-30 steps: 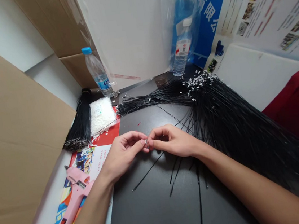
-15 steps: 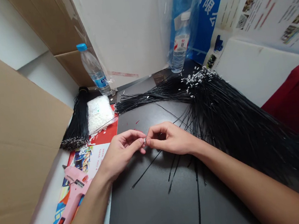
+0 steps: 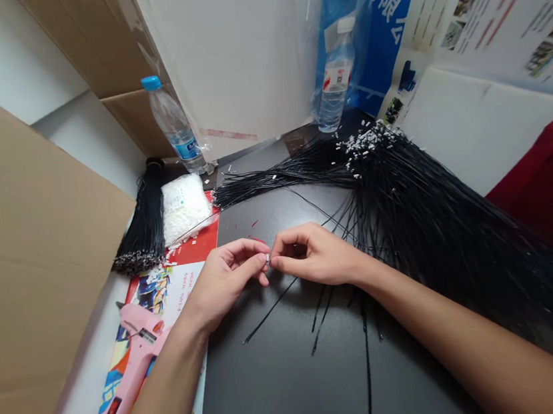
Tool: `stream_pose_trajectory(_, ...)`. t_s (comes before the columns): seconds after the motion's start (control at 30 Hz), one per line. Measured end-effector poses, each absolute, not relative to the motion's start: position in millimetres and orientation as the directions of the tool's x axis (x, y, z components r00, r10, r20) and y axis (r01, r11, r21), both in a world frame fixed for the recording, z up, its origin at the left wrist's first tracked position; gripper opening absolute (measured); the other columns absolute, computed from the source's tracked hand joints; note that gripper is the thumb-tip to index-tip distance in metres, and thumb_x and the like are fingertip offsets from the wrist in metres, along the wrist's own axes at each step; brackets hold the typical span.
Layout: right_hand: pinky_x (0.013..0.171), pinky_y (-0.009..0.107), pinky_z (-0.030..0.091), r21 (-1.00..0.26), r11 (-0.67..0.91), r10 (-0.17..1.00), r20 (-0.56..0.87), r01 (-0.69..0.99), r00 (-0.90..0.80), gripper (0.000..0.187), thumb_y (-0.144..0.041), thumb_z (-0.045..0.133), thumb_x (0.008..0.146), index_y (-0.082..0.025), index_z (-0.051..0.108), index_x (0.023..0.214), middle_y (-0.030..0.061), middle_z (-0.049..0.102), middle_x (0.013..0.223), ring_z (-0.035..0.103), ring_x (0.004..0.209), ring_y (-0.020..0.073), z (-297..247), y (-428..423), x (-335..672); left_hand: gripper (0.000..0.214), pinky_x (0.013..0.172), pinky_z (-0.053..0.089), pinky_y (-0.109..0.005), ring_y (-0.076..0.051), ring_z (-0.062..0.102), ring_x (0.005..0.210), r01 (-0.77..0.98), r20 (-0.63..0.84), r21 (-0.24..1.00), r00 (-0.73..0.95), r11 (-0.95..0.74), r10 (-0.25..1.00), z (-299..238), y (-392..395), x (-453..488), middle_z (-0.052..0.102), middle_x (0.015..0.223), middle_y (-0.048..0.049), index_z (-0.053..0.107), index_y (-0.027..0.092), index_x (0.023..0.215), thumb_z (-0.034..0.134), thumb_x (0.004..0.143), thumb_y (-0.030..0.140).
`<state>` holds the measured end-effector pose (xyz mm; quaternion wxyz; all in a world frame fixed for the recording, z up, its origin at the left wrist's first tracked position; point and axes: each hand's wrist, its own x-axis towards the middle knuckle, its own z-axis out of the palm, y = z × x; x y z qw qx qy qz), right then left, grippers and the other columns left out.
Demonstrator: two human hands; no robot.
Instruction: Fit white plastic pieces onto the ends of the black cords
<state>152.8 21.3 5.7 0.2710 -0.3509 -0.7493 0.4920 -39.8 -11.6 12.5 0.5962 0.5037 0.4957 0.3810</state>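
Note:
Over the middle of the dark table, my left hand pinches a tiny white plastic connector between thumb and forefinger. My right hand meets it fingertip to fingertip, closed in a pinch on what looks like the end of a thin black wire, mostly hidden by the fingers. Several loose black wires lie on the table under and in front of my right hand. To the right spreads a large heap of black wires, with many white connectors at its far end.
Left of my arm lies a pink glue gun on a printed sheet. Behind it are a bag of white connectors and a black wire bundle. Two water bottles stand at the back. Cardboard walls the left side.
The view has shifted very slightly. Both hands keep their fingertip-to-fingertip pinch around the white connector, with hardly any movement.

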Motion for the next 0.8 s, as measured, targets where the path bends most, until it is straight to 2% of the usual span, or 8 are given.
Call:
stream_pose_trajectory(0.4, 0.051, 0.018, 0.032, -0.890, 0.220, 0.852, -0.024, 0.399, -0.523, 0.010, -0.017, 0.061, 0.075, -0.014, 0.064, 0.066, -0.0041, 0.058, 0.058, 0.044, 0.052, 0.0053, 12.4, 18.2, 149.0, 0.021, 0.070, 0.054, -0.028, -0.014, 0.067, 0.065, 0.052, -0.220, 0.975, 0.197, 0.214, 0.955, 15.9, -12.8, -35.3, 0.071, 0.075, -0.0020, 0.070, 0.015, 0.085, 0.079, 0.073, 0.030)
stream_pose_trajectory(0.6, 0.050, 0.019, 0.032, -0.858, 0.204, 0.872, -0.059, 0.471, -0.486, 0.011, -0.021, 0.061, 0.073, -0.016, 0.064, 0.064, -0.0038, 0.059, 0.057, 0.046, 0.052, 0.0062, 11.9, 16.1, 146.4, 0.021, 0.071, 0.055, -0.028, -0.014, 0.067, 0.067, 0.153, -0.174, 0.976, 0.133, 0.153, 0.976, 15.1, -13.2, -31.4, 0.071, 0.075, -0.0020, 0.070, 0.015, 0.084, 0.076, 0.074, 0.032)
stream_pose_trajectory(0.8, 0.049, 0.019, 0.032, -0.858, 0.191, 0.880, -0.065, 0.477, -0.470, 0.014, -0.024, 0.062, 0.075, -0.015, 0.065, 0.064, -0.0029, 0.059, 0.056, 0.047, 0.051, 0.0063, 10.1, 15.5, 145.6, 0.021, 0.072, 0.056, -0.028, -0.015, 0.068, 0.071, 0.170, -0.144, 0.978, 0.140, 0.120, 0.980, 14.9, -14.1, -29.5, 0.072, 0.080, -0.0038, 0.071, 0.015, 0.086, 0.075, 0.076, 0.032)
